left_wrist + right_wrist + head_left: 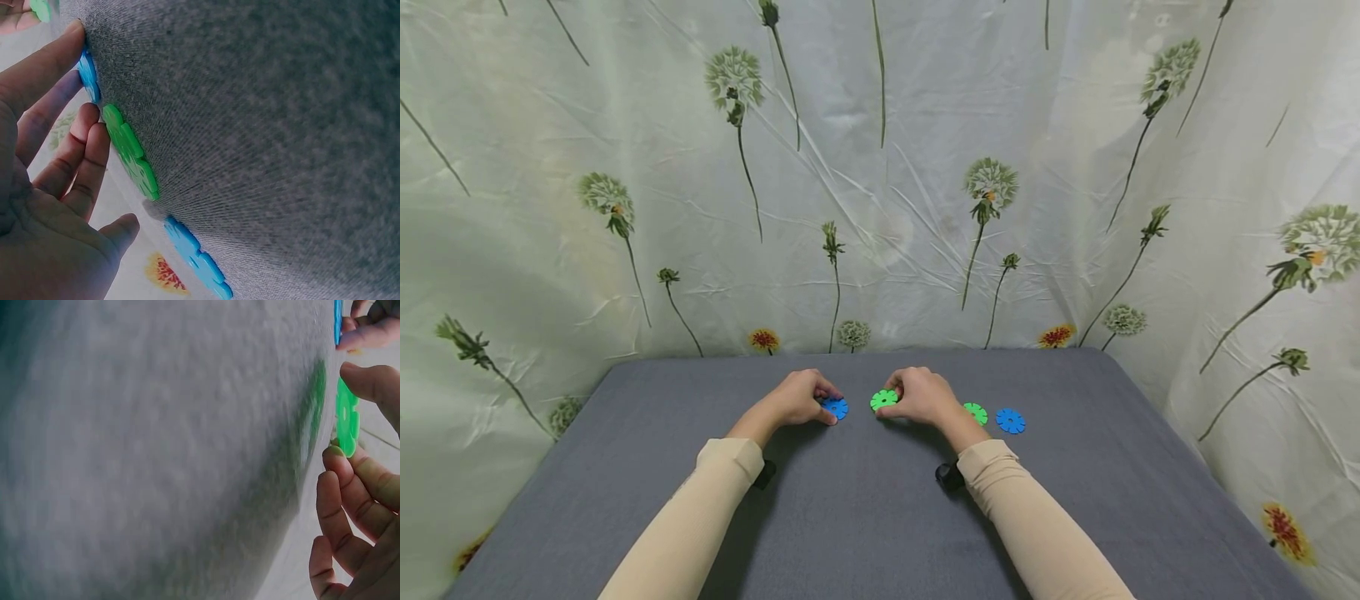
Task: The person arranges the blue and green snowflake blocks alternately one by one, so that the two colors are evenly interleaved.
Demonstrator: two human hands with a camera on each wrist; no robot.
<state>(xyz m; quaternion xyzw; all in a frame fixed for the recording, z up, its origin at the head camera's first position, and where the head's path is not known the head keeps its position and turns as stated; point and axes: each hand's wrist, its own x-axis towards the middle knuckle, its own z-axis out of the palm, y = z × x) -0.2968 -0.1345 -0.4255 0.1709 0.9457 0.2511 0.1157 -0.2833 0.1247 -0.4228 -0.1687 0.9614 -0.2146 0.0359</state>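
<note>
My left hand (793, 398) holds a blue interlocking disc (835, 408), notched round its rim, between thumb and fingers, close over the grey cloth. A short way to the right, my right hand (921, 396) pinches a green interlocking disc (347, 419) by its edges; it stands tilted, raised off the cloth in the right wrist view. Close under the left hand, the left wrist view has another green disc (130, 153) and another blue disc (197, 257) lying on the cloth. The left hand hides both in the head view.
Beyond the right wrist lie a further green disc (975, 413), partly covered by that wrist, and a further blue disc (1011, 421). Grey cloth (865, 517) covers the table. A pale curtain with dandelion prints (895, 208) hangs along its far edge.
</note>
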